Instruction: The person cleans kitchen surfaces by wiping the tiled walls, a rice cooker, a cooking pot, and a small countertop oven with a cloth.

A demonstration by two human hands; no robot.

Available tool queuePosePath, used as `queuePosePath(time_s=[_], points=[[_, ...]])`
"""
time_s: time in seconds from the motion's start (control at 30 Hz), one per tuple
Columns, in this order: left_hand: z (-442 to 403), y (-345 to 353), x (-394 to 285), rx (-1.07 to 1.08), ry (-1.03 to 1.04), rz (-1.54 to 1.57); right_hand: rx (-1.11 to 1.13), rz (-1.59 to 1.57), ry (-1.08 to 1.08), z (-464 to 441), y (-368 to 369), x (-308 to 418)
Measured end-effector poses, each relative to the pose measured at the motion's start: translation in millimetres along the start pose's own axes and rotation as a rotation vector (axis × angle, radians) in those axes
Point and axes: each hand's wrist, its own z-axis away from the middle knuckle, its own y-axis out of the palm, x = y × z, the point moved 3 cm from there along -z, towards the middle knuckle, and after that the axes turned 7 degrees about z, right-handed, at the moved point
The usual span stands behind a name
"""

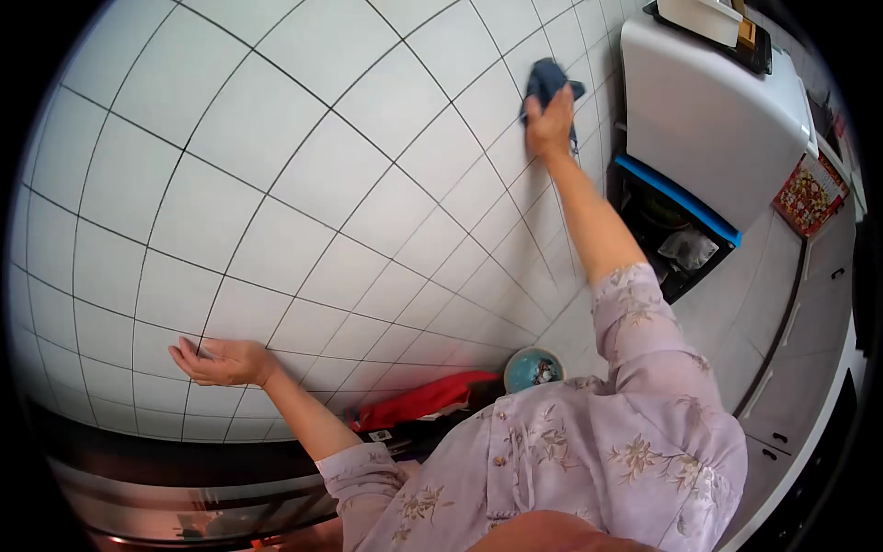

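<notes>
My right hand [550, 124] presses a dark blue cloth [544, 81] flat against the white tiled wall [303, 156], high up near the white appliance. The cloth is bunched beneath my fingers and sticks out past them on both sides. Lower on the left, my left hand [221, 362] is held near the tiles with its fingers loosely curled and apart, nothing in it. Whether that hand touches the wall I cannot tell.
A white appliance [713, 120] stands right of the cloth, with a tray [763, 51] on top. Below it is a dark, blue-edged crate [676, 221] holding bags. A teal bowl-like container [522, 370] and a red item [423, 401] lie low by the wall. Cabinets [809, 322] line the right.
</notes>
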Motion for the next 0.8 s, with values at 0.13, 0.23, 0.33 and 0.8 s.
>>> queuePosePath(time_s=[0.13,0.23,0.33,0.8], points=[[-1,1,-2,0.000,0.052,-0.018,0.005,-0.081,0.592,-23,-3,-36],[0,1,-5,0.010,0.019,0.000,-0.001,-0.084,0.659,-5,-3,0],[0,2,-3,0.030,-0.009,0.023,0.025,-0.078,0.469,72,-5,65],[4,0,3,-0.002,0.023,0.029,0.340,-0.187,-0.226,238,-23,90]])
